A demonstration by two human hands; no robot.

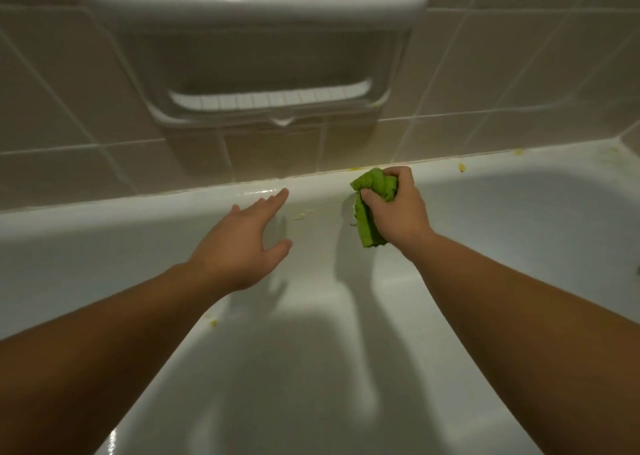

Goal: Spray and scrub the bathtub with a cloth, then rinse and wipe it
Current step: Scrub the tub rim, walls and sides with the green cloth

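Now your arms reach over the white bathtub (pixel 138 240) below the tiled wall (pixel 86 115). Your left hand (pixel 239 243) hovers with fingers spread and relaxed near the far rim; your right hand (pixel 394 209) clutches the green cloth (pixel 370 195) against that rim, beside yellow specks (pixel 299 216).

Both bare forearms extend forward from the lower corners, converging slightly. Left hand (pixel 242 243): palm down, fingers straight and together, thumb spread out to its right side, holding nothing. Right hand (pixel 394 209): level with the left and well apart from it, knuckles up, fingers and thumb curled tightly around a bunched green cloth (pixel 372 209) that protrudes beyond and beneath the fist
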